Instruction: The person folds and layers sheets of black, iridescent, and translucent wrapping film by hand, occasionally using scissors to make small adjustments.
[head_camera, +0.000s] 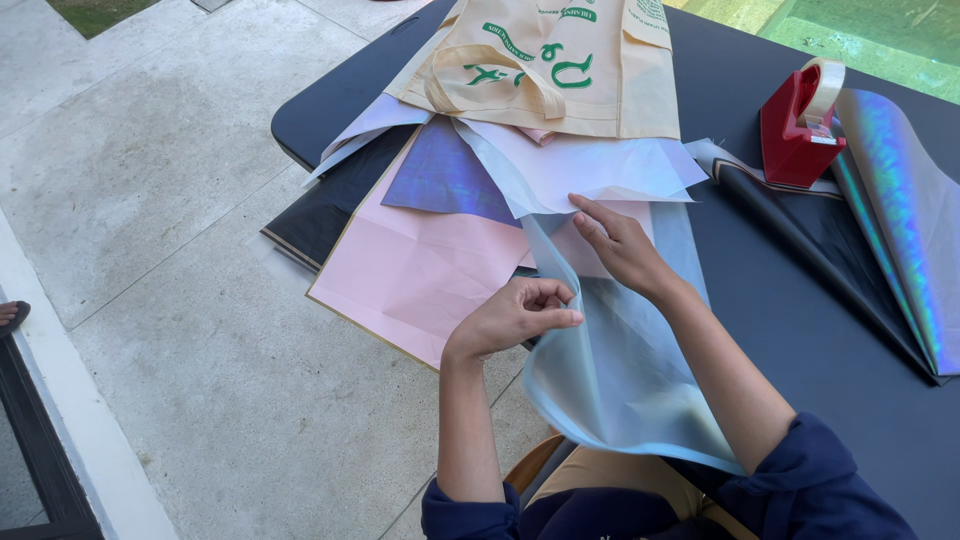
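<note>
Head view: pale blue sheet pinched at frame centre

A translucent pale blue sheet (620, 370) is pinched at its edge by the curled left hand (515, 315) at centre frame. The right hand (620, 245), fingers loosely extended, is laid on the sheet's upper part. Pink paper (420, 270) is spread beneath on the dark worktop (830, 330); a red tape dispenser (800, 125) is seen upper right.

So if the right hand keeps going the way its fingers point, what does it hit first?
Probably the pale lilac sheet just beyond the right hand; past that lies the beige tote bag.
</note>
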